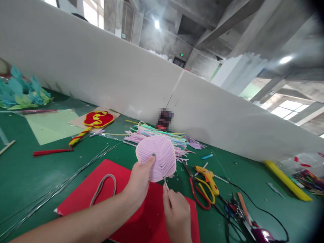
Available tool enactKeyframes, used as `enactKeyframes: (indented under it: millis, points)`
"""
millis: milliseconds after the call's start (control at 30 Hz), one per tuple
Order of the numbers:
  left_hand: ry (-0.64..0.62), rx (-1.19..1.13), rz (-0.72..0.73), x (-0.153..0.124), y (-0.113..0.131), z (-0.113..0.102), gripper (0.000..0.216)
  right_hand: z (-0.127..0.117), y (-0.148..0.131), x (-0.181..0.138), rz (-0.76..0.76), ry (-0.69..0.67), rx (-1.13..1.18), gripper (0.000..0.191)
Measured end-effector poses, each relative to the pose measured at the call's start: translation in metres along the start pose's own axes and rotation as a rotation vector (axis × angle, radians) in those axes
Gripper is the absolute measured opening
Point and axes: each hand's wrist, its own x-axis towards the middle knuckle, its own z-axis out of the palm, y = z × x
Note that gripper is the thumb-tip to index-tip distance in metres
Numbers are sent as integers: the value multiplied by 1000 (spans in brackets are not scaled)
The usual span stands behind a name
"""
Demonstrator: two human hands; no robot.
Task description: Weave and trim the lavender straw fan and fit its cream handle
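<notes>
My left hand [138,182] grips the lower left edge of a pink, ribbed, leaf-shaped fan piece [157,157], thumb pressed on its face. My right hand [176,211] pinches the thin stem [165,184] that sticks out below the pink piece. Both hands hold it up over a red felt sheet [88,192] on the green table [30,175]. A grey loop of strip [103,187] lies on the red sheet to the left of my left hand.
A pile of pink, green and yellow strips [157,133] lies behind the fan. A yellow glue gun [209,177], red-handled scissors [196,192] and cables [243,209] lie to the right. Thin wires [63,184], a red-and-yellow ornament [97,118] and a white partition wall [126,81] are around.
</notes>
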Motion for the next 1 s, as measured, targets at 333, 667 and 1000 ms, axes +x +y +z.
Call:
enactKeyframes:
  millis: [333, 667, 1000]
  points:
    - [-138, -31, -71, -3, 26, 7, 29, 0, -9, 4, 141, -57, 91, 38]
    - [-114, -37, -40, 0, 14, 4, 40, -1, -8, 0, 271, -112, 222, 40]
    - [-130, -76, -148, 1, 9, 6, 29, -4, -14, 10, 987, -273, 1338, 47]
